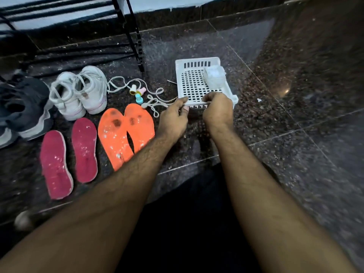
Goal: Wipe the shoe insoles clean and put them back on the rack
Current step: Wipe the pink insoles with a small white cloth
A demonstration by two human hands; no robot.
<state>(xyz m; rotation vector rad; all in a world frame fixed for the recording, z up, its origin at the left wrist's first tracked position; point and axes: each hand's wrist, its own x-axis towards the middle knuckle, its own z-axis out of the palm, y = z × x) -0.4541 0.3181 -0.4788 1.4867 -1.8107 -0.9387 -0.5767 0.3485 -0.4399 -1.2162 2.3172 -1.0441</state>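
Two orange insoles (126,133) and two magenta insoles (69,154), all speckled white, are laid on the dark floor (295,154) below the white sneakers (78,91). Just to their right, the near rim of a white plastic basket (199,81) is gripped by the left hand (173,119) and right hand (217,109). The black rack (130,36) is seen behind.

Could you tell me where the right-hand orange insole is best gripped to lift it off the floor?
Pinch the orange insole at its rounded toe end, coming from the far side, probably. It lies flat, its heel end passes under the left forearm, and its inner edge touches its twin, so the toe is the freest edge.
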